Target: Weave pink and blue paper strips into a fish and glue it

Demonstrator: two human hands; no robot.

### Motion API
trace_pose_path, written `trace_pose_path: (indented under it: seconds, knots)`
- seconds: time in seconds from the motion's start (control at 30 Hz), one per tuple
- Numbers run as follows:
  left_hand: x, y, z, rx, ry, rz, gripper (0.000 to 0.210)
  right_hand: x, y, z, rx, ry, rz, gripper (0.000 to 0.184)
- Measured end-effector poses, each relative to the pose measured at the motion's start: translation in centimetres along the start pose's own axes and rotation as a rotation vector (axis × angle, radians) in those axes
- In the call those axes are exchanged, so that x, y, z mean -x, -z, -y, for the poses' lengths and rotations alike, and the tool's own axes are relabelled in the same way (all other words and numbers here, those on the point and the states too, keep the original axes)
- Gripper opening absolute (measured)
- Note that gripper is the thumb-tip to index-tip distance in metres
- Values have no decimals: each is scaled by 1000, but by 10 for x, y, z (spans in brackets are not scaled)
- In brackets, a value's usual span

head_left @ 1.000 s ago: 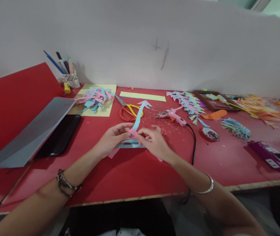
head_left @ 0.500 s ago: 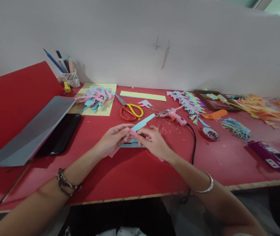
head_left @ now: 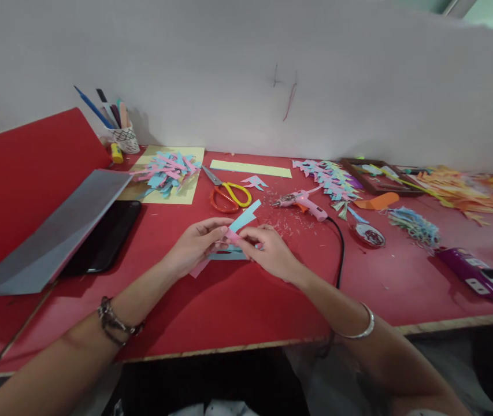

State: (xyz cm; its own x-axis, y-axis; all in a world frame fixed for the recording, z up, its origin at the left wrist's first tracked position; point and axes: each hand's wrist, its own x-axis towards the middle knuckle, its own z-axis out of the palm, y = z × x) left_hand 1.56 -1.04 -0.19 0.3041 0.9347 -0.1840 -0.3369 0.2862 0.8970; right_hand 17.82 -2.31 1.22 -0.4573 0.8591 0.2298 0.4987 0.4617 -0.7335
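Together, the left hand [head_left: 198, 244] and right hand [head_left: 271, 253] pinch the pink end of a paper strip [head_left: 243, 219] above the red table [head_left: 229, 318]. Its blue length slants forward-right, pointing between scissors [head_left: 219, 183] and glue gun [head_left: 309, 204].

1. Paper strips [head_left: 244, 218]: matt, smooth.
2. Scissors [head_left: 218, 184]: metal blades, glossy plastic handles.
3. Glue gun [head_left: 312, 207]: smooth plastic.
4. Surface [head_left: 229, 315]: smooth, faintly glossy, with a rough front edge.
5. Black slab [head_left: 110, 245]: sleek, glossy.
6. Bangle [head_left: 371, 323]: shiny, metallic-looking.
7. Wall [head_left: 211, 86]: matt finish.
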Motion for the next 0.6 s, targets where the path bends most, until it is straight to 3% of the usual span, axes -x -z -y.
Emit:
trace_pose_path:
  seconds: [0.13,0.27,0.6]
  knots:
    - [-1,2,0,22,-64,-48,20,3,1,-1,-203,-125,95,24]
    - [-2,2,0,37,-114,-109,20,3,1,1,-253,-206,99,25]
    - [-6,13,-13,143,-280,-312,11,1,7,-3,-130,-130,3,32]
